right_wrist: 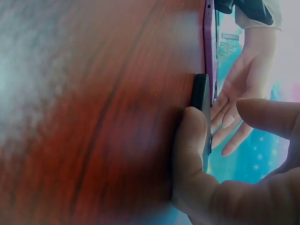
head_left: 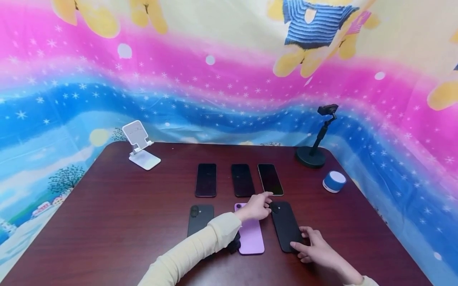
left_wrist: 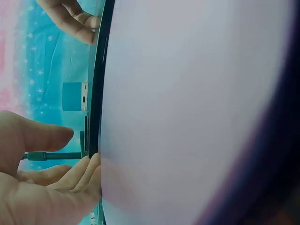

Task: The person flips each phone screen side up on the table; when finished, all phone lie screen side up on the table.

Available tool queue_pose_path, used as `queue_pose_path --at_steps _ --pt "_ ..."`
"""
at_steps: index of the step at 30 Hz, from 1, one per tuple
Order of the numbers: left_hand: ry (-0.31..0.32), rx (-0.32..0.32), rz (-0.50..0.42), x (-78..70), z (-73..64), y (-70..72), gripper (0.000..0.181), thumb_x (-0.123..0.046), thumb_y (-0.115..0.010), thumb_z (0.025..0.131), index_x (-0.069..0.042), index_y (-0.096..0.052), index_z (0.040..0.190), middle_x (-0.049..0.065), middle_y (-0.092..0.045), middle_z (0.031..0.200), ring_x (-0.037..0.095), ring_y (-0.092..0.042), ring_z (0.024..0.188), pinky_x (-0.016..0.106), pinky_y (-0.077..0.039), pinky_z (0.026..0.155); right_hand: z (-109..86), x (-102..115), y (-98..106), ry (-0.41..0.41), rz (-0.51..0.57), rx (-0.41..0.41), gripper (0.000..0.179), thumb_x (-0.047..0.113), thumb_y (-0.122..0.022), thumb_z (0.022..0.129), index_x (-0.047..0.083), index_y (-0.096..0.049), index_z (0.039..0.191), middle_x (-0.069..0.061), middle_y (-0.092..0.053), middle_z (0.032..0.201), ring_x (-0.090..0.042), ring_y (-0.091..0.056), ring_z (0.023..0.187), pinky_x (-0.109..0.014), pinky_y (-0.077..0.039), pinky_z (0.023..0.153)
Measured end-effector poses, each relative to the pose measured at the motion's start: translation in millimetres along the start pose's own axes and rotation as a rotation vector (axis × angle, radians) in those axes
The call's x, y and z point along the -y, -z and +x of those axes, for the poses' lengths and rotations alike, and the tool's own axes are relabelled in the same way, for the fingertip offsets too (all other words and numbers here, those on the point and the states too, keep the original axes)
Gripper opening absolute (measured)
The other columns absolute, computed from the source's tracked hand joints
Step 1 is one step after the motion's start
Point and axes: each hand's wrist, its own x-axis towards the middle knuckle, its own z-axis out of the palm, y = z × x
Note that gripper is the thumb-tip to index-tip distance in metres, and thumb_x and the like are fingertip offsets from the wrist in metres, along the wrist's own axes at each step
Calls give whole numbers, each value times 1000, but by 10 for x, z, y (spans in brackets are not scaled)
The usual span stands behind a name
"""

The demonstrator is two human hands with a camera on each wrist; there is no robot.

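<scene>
A black phone (head_left: 285, 230) lies back up at the right end of the near row. My left hand (head_left: 258, 206) reaches across the lilac phone (head_left: 252, 238), its fingers at the black phone's camera end. In the left wrist view those fingers are extended, with the thumb held apart. At the black phone's near right corner is my right hand (head_left: 317, 248), thumb at the near end and fingertips along the right edge. The right wrist view shows one finger of it against the black phone's edge (right_wrist: 200, 93) and another digit raised away from it.
A dark grey phone (head_left: 200, 218) lies left of the lilac one, partly behind my left sleeve. Beyond are three screen-up phones (head_left: 206, 180). Farther out stand a white phone stand (head_left: 144, 159), a black stand (head_left: 310, 158) and a blue-and-white round speaker (head_left: 334, 182).
</scene>
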Motion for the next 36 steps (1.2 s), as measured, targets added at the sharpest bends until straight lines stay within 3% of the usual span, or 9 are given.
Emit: queue_pose_path --at_steps 6,13,16,21,23,29,33,36 --pt "24 -68 -102 -39 19 -55 50 3 -67 80 5 -54 128 17 -68 107 24 -70 89 21 -50 82 -28 2 -72 39 -81 -92 68 20 -70 87 -12 -33 135 -30 -33 119 -18 -63 64 -34 -56 55" --pt "77 -114 -360 -116 12 -116 55 7 -70 77 10 -51 129 23 -59 112 33 -71 80 24 -56 69 -60 18 -156 109 -218 -184 74 30 -70 86 -15 -35 133 -32 -39 118 -15 -61 57 -27 -52 51" --pt "104 -102 -358 -141 17 -108 59 4 -71 78 10 -48 132 24 -60 118 28 -71 80 25 -56 71 -61 27 -161 128 -300 -191 80 37 -71 84 -15 -37 132 -31 -41 119 -19 -64 73 -32 -55 66" --pt "121 -64 -432 -151 51 -141 51 6 -67 80 11 -52 129 21 -67 104 26 -71 83 28 -58 73 -41 64 -158 124 -464 -181 90 48 -72 80 -16 -37 131 -31 -44 119 -35 -55 106 -52 -47 92" --pt "121 -54 -492 -156 53 -150 46 8 -65 82 10 -54 126 19 -68 96 28 -71 83 29 -59 71 -27 81 -159 115 -481 -173 92 49 -73 79 -16 -35 132 -31 -42 121 -35 -55 106 -52 -48 92" --pt "106 -42 -605 -171 5 -115 38 12 -65 81 8 -55 117 21 -66 97 34 -70 87 35 -59 73 -28 73 -134 155 -493 -150 90 45 -74 79 -16 -34 132 -29 -43 120 -33 -54 105 -51 -48 91" --pt "83 -18 -634 -142 -36 -89 34 11 -67 79 5 -52 109 20 -64 99 35 -68 95 33 -58 77 -42 35 -117 174 -466 -111 87 41 -74 79 -15 -35 133 -26 -45 119 -33 -53 108 -51 -47 91" --pt "64 18 -661 -104 -55 -58 33 8 -67 82 2 -48 109 21 -64 106 34 -65 104 30 -55 82 -38 21 -100 215 -438 -85 82 37 -74 80 -14 -36 132 -24 -46 118 -30 -55 105 -45 -50 87"
